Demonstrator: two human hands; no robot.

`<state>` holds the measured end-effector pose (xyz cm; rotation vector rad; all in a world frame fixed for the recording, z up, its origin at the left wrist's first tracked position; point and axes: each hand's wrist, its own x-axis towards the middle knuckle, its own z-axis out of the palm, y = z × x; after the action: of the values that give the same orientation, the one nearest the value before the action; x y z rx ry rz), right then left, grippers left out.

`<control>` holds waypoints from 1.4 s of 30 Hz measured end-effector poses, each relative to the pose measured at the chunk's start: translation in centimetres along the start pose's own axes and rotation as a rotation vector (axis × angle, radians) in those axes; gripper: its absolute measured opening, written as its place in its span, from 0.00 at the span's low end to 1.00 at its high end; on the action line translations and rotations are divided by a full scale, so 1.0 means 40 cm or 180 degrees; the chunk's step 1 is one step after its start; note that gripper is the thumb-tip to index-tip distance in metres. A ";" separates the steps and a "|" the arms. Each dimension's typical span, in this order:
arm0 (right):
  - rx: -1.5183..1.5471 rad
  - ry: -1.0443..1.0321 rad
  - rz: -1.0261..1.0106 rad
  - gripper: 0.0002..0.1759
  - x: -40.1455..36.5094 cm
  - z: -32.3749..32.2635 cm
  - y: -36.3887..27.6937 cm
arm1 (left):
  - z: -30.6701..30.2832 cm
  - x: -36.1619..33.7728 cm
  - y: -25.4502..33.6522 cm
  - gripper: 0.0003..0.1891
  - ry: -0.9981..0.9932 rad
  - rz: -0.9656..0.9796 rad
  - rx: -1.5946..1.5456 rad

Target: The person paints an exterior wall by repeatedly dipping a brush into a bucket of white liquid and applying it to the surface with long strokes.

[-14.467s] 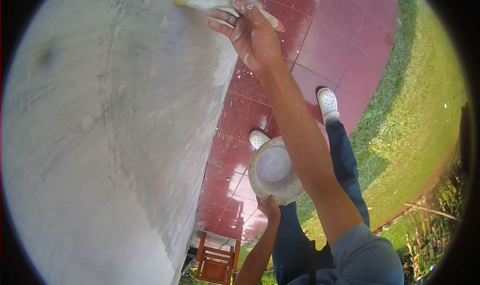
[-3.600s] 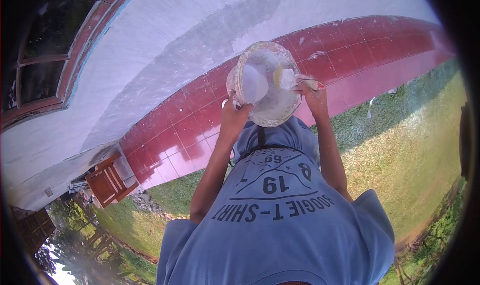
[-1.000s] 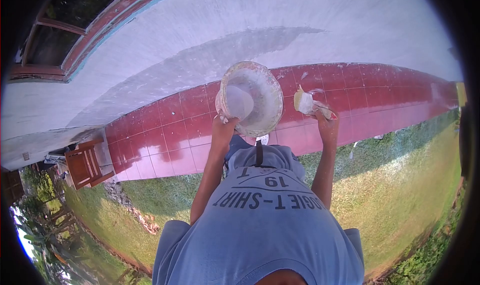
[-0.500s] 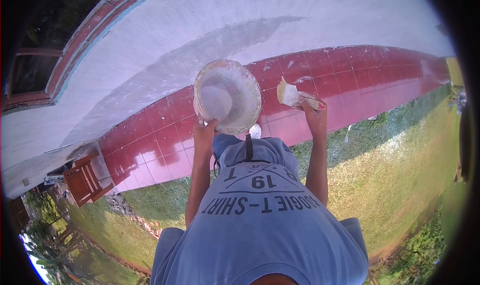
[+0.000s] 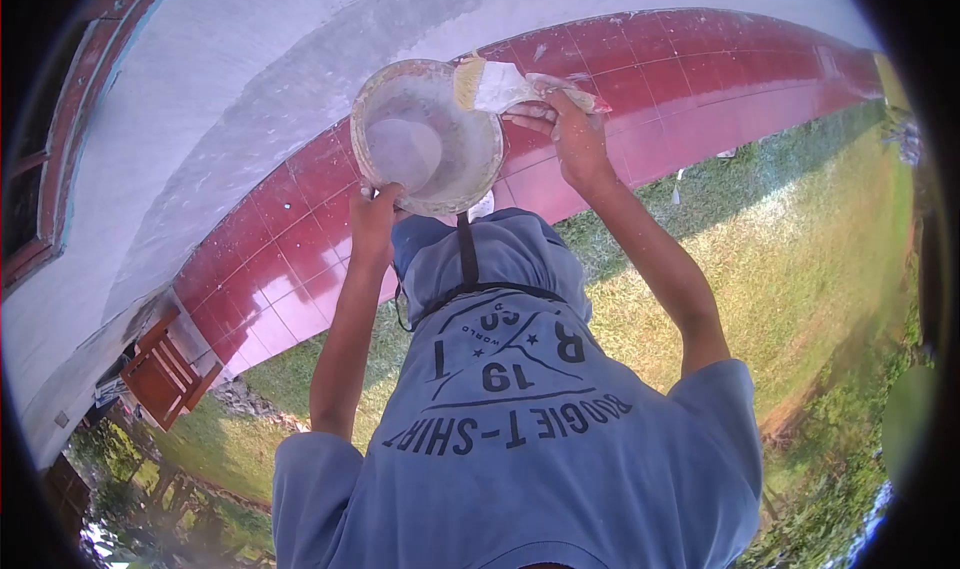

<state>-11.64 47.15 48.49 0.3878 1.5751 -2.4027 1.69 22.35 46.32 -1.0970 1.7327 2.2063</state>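
Red tiles (image 5: 690, 84) behind bucket (image 5: 462, 149)

Outdoors, daylight: a porch or walkway along a building, likely a home. Pale wall (image 5: 170, 99) on one side, a darker grey patch (image 5: 300, 69) spread across it. Set in the wall, a window (image 5: 62, 144): dark panes, worn red-brown frame, thin blue-green line along its edge. At the wall's foot, a strip of glossy red tiles (image 5: 680, 74), flecked with pale specks, looking pinker toward the outer edge. Slatted wooden chair (image 5: 165, 374) near one end of the tiles. Lawn (image 5: 760, 259) directly alongside, part shade, part sun. Shrubs (image 5: 830, 479) border its far side; trees (image 5: 170, 479) at lower left, blurred.
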 end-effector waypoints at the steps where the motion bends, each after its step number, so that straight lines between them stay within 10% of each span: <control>1: -0.0076 -0.0145 0.0048 0.17 0.000 0.004 -0.022 | 0.001 0.004 0.005 0.15 -0.0038 -0.0031 0.0031; 16: -0.0099 -0.0180 -0.0448 0.13 -0.114 -0.058 -0.020 | 0.068 -0.100 0.026 0.17 -0.0104 0.0307 0.0190; 42: -0.2919 0.0113 -0.0842 0.12 -0.130 -0.054 0.220 | 0.084 -0.207 -0.053 0.23 -0.0672 0.0263 0.0852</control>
<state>-3.58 46.00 41.97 0.0300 2.6188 -1.5383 7.25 28.68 49.90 -0.7183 1.9351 1.9739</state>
